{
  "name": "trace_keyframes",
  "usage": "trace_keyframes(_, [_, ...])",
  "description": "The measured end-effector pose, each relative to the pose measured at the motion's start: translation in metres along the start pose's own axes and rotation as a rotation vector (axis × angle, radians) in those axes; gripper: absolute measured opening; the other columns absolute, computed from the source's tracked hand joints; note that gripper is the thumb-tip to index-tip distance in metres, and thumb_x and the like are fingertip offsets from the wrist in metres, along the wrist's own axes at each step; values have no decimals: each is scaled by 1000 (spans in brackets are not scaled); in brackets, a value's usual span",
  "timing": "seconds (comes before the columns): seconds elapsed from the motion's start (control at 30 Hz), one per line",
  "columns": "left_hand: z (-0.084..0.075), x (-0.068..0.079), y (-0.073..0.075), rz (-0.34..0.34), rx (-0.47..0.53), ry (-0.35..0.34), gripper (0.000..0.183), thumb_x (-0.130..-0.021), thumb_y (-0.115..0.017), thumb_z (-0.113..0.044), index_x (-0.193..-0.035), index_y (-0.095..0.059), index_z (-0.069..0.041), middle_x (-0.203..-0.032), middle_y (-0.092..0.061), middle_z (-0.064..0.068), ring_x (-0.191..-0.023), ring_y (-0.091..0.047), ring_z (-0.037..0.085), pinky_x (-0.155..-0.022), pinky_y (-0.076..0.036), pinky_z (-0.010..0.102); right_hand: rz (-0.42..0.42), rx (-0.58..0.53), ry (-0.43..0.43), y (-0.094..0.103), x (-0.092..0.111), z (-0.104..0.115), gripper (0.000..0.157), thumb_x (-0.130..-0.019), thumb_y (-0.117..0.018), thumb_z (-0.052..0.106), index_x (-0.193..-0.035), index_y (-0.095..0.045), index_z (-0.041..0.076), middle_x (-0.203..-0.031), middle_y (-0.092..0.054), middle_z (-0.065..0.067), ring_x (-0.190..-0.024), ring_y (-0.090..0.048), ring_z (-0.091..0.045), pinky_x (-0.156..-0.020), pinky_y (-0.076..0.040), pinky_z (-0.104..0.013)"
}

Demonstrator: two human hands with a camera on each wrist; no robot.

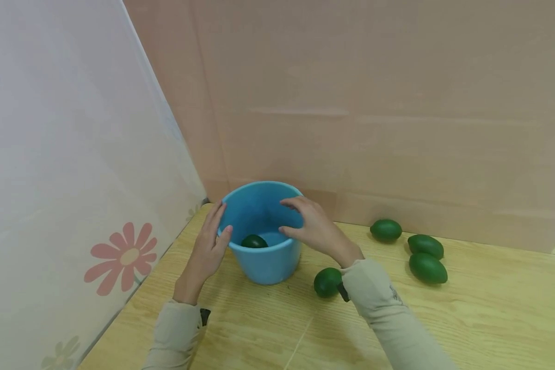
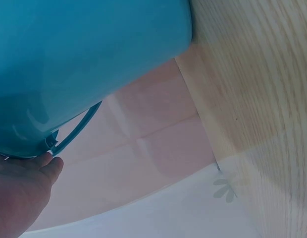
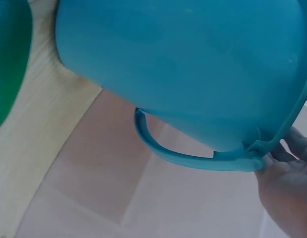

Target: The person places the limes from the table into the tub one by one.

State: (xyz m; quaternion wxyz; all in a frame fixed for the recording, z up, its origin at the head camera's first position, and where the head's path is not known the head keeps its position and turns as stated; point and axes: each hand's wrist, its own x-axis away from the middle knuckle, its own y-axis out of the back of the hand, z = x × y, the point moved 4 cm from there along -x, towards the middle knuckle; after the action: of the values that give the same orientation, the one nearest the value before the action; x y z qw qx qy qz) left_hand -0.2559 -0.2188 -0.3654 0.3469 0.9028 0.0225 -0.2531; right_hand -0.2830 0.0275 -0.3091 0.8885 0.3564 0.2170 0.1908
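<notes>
A light blue bucket (image 1: 270,264) stands on the wooden table with one glossy dark green oval fruit (image 1: 254,241) inside. My left hand (image 1: 208,249) touches the bucket's left rim, its fingers fairly straight along the outside and the thumb tip at the front of the rim. Over the right rim my right hand (image 1: 315,226) reaches in; its thumb and fingers stand apart with nothing between them. The right wrist view shows the curved blue handle (image 3: 178,157), its end overlapping that hand at the rim. Under the right sleeve lies another green fruit (image 1: 327,282).
Three more green fruits lie at the back right, one alone (image 1: 386,230) and a pair (image 1: 427,268) in contact. A pinkish-brown sheet (image 1: 398,103) rises behind the table (image 1: 499,313). On the left hangs a white sheet (image 1: 74,154) with printed flowers.
</notes>
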Motion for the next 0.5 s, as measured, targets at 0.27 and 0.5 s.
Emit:
trace_keyframes(0.27, [1,1,-1,6,6,-1,58,-107,-40,-27,-157,-23,-5,-166,-15,12,-152,-20,38,-113,-30,65,-142,-93,130,5,9,-7,53,-88,-76,16,-136,-57,5,-135,-60,-12,-124,-60,-31,-104,-50,-45])
trace_keyframes(0.5, [-1,-1,0,-4,7,-2,57,-107,-40,-27,-157,-24,-4,-166,-16,12,-151,-22,38,-112,-33,65,-185,-116,156,13,16,-9,53,-86,-77,11,-134,-58,0,-133,-60,-14,-126,-59,-32,-103,-50,-45])
